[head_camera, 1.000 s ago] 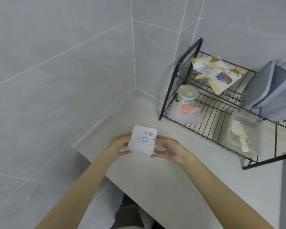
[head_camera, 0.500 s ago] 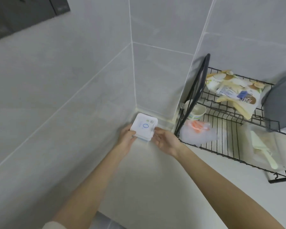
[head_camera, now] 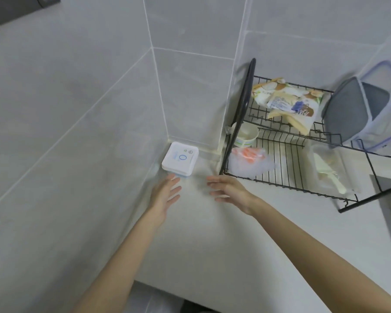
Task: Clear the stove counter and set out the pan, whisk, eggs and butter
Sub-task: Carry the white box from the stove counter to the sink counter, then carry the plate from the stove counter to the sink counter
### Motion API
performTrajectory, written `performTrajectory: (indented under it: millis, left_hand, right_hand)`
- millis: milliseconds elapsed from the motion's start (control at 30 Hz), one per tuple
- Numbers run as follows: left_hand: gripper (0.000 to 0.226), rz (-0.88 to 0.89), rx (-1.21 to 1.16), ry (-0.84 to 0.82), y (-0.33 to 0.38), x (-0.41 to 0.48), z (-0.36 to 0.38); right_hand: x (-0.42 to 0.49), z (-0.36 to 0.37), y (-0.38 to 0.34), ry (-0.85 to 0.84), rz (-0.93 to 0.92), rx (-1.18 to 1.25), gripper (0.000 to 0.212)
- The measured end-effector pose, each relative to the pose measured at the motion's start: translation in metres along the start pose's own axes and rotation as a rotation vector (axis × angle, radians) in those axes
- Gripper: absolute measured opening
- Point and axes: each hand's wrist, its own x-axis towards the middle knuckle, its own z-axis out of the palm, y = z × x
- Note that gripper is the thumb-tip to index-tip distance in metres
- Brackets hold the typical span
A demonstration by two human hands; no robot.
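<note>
White box sits in bench corner against tiled wall. Left hand and right hand released, fingers extended, grasping nothing.

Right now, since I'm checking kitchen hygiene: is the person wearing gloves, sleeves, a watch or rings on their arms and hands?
No. The left hand and right hand are bare, without gloves. Both forearms are uncovered as far as the picture shows, with no sleeve in view. No watch, bracelet or ring shows.
</note>
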Motion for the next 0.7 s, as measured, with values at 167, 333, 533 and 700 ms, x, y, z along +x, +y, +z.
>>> performTrajectory:
  millis: [167,333,533,700]
  left_hand:
    - [0.026,0.057,0.167,-0.108,-0.017,-0.042,0.045]
    - [0.025,0.108,0.232,-0.239,-0.042,-0.088,0.12]
    - [0.025,0.142,0.372,-0.477,-0.095,-0.174,0.245]
    - [0.026,0.175,0.504,-0.73,-0.152,-0.262,0.355]
  right_hand:
    - [-0.059,-0.045,0.027,0.058,-0.068,-0.025,0.027]
    - [-0.137,-0.11,0.07,0.187,-0.123,0.014,0.026]
    - [-0.262,-0.197,0.151,0.43,-0.126,0.15,0.027]
    - [-0.383,-0.264,0.223,0.704,-0.122,0.259,0.022]
